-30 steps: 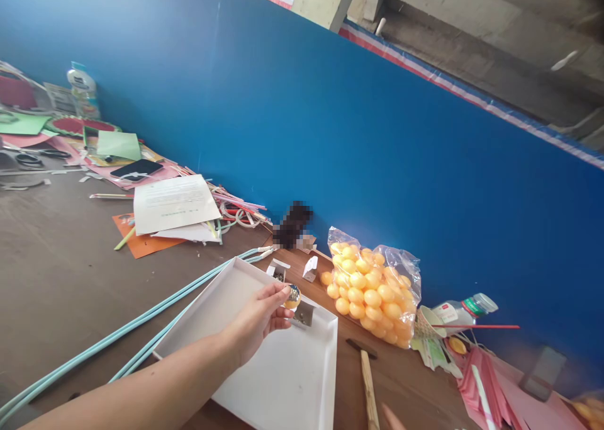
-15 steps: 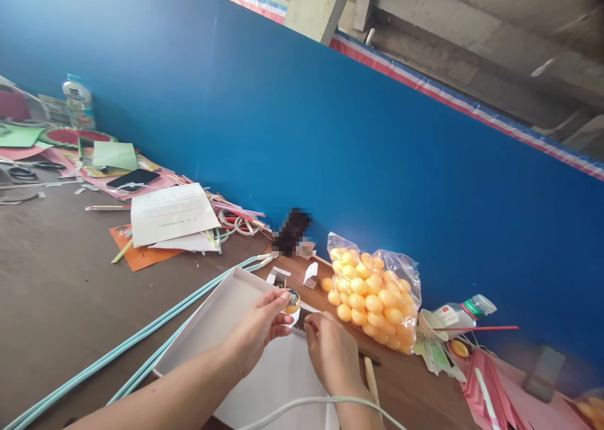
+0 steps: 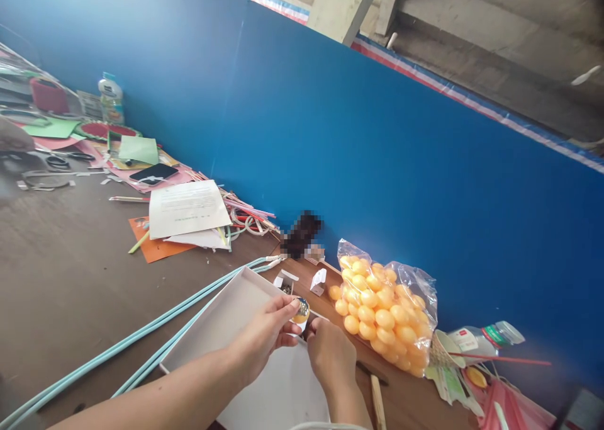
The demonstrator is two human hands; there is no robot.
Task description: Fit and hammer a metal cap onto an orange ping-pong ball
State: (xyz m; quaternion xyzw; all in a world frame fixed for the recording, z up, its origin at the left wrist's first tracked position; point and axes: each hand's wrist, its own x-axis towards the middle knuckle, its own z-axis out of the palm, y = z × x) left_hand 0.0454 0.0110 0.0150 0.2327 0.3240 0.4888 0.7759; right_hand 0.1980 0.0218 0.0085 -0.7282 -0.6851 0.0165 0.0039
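My left hand [image 3: 271,323] pinches a shiny round thing [image 3: 301,310], part silvery and part gold-yellow, between thumb and fingers. Just right of it, my right hand [image 3: 333,353] is closed, fingers curled downward at the far edge of a shallow white box [image 3: 231,304]. Whatever those fingers hold is hidden behind the hand. Beyond the hands stands a small open white carton [image 3: 285,281] with little metallic bits in it. Both forearms reach over the white box.
A clear bag of orange balls [image 3: 384,313] leans by the blue partition [image 3: 377,153]. A hammer [image 3: 377,398] lies right of my right hand. Light-blue cords [image 3: 155,323] cross the table at left. Printed paper [image 3: 189,208], a phone [image 3: 153,174] and a bottle [image 3: 486,339] lie around.
The view has shifted, so the table things sit further right. My right fingers have curled in more and the hand is closer to the round thing, still held in my left hand.
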